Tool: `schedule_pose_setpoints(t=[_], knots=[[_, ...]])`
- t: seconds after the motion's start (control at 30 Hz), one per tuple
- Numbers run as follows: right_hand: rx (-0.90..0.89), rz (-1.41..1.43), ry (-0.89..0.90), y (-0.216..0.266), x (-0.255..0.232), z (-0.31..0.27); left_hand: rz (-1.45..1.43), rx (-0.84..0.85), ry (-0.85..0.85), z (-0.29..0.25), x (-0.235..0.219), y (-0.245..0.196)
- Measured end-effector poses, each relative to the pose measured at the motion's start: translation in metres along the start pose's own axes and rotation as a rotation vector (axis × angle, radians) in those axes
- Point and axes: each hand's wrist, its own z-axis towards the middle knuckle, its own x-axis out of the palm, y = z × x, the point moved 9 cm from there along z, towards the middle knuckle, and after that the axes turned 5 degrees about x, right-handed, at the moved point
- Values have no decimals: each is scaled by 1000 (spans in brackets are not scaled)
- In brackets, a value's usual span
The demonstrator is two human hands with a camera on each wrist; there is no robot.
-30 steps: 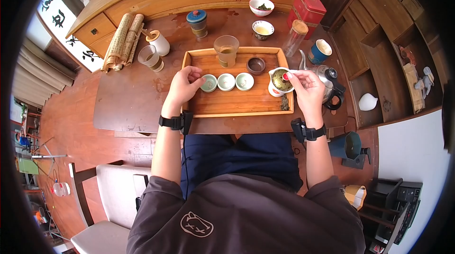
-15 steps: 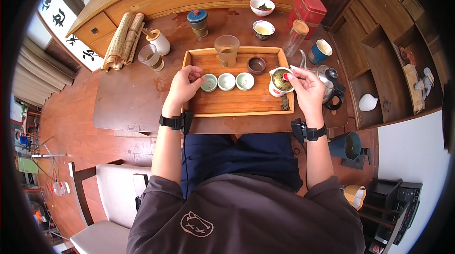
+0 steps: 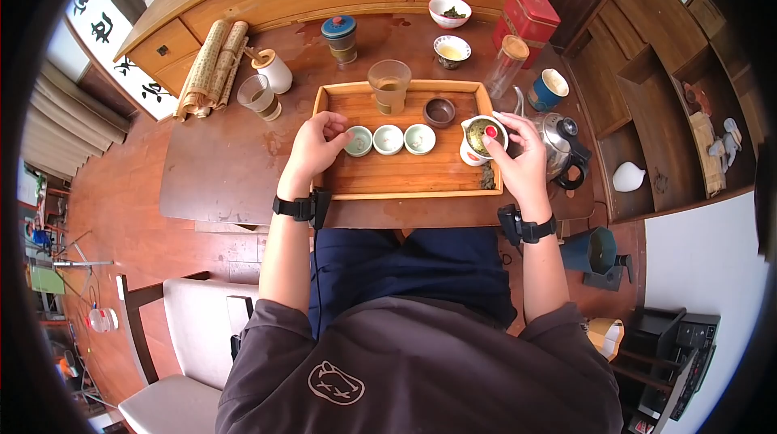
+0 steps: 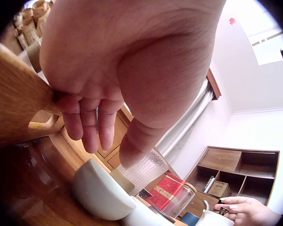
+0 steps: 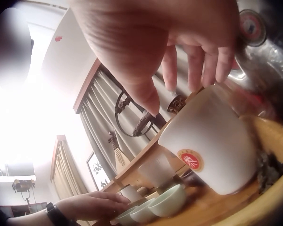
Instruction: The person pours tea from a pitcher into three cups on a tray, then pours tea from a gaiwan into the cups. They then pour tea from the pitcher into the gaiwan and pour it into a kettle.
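My right hand point(image 3: 522, 155) hovers over a white spouted tea pitcher point(image 5: 212, 146) with a red emblem, its thumb and fingers spread apart. Greenish contents show inside the rim, and a red-topped knob point(image 3: 491, 133) sits beside the thumb. At the tray's left side, my left hand point(image 3: 314, 146) hangs with loosely bent fingers, holding nothing. Its thumb is close over the nearest of three pale green teacups point(image 3: 358, 141), which stand in a row on the wooden tea tray point(image 3: 405, 193).
A glass cup point(image 3: 388, 87) and small dark bowl point(image 3: 439, 112) occupy the tray's back. Dark clumps point(image 5: 271, 174) lie beside the pitcher. To the right is a steel kettle point(image 3: 558, 134); farther back are a glass tube point(image 3: 506, 70), red tin point(image 3: 526, 17) and white bowls point(image 3: 449, 13).
My right thumb and fingers have spread from the red-topped knob, the thumb shifting slightly left and down, so more of the knob shows. The left hand stays where it was.
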Motion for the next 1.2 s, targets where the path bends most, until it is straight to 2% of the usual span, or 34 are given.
schedule_pose_setpoints(t=[0.07,0.27,0.33,0.67,0.83,1.03,1.2], knots=[[-55,-92,-10,7,0,-1,1,-6,2,0,0,1],[-6,-83,-19,3,-2,-3,-10,-6,-2,0,1,3],[25,4,-34,0,-4,-3,-9,-4,-2,0,1,3],[34,-31,-38,1,-5,-5,-7,3,0,0,0,2],[-78,-130,28,11,7,-7,7,-10,5,-1,0,-2],[-88,-249,-6,10,4,-5,22,-10,1,-1,0,-2],[-42,-76,-71,5,-4,0,9,11,-7,0,0,2]])
